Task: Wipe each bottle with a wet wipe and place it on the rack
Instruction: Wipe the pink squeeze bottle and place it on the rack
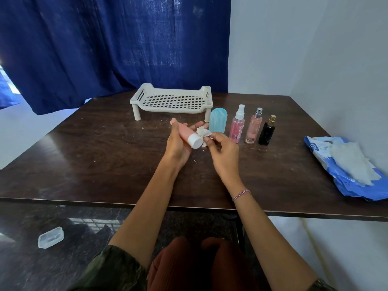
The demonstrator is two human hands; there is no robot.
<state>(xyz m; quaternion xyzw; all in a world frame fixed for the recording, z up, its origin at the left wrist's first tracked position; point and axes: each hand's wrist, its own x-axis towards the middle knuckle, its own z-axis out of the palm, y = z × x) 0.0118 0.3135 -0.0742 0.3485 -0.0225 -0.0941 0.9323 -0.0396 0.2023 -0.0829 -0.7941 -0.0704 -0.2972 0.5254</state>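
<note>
One bottle in work: left hand (177, 145) grips the pink tube (184, 131) over the counter (94, 148), white cap toward the camera, crimped end pointing to 11 o'clock. Right hand (223, 153) pinches a crumpled wet wipe (203, 133) against the tube just beside the cap.

Step, my read: wiping, first item. The rack (172, 100) at 12 o'clock has nothing on it. Next: finish the body, then reach forward and stand it on its cap on the grid.

Four wait in a row at 2 o'clock: blue bottle (218, 119), pink spray (237, 127), peach spray (253, 128), black bottle (267, 131).
</note>
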